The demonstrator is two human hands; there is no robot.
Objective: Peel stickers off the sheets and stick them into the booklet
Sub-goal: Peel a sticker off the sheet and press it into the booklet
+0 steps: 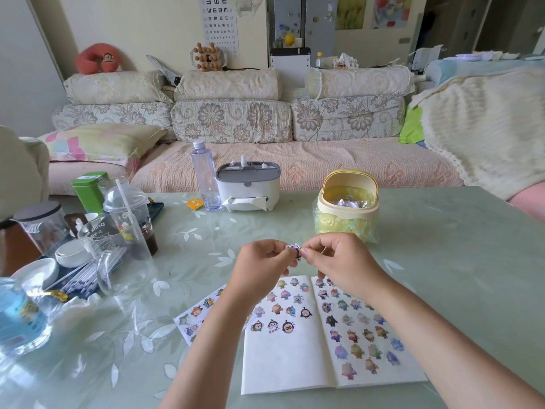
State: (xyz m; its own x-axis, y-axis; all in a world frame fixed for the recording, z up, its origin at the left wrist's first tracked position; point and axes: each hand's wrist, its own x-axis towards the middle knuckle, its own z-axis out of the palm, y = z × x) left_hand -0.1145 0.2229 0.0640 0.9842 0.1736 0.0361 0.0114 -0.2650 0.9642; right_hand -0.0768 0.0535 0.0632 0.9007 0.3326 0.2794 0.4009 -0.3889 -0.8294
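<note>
forearms (206, 349) reach over the open booklet (283, 364), half filled, sticker sheet (194, 314) just beside its left edge, while left hand (259, 261) and right hand (333, 258) both pinch one small sticker (293, 247) above it, seemingly freeing the backing, so the next move calls for pressing it onto bare paper, lower left page.

1. Left hand (259, 261), centre of the frame: bare, with short, rounded fingers.
2. Right hand (336, 258), just right of centre: bare as well, the thumbnail trimmed short.
3. Left forearm (212, 335), lower centre: bare down to the bottom edge.
4. Right forearm (427, 329), lower right: bare likewise, out to the frame's corner.
</note>
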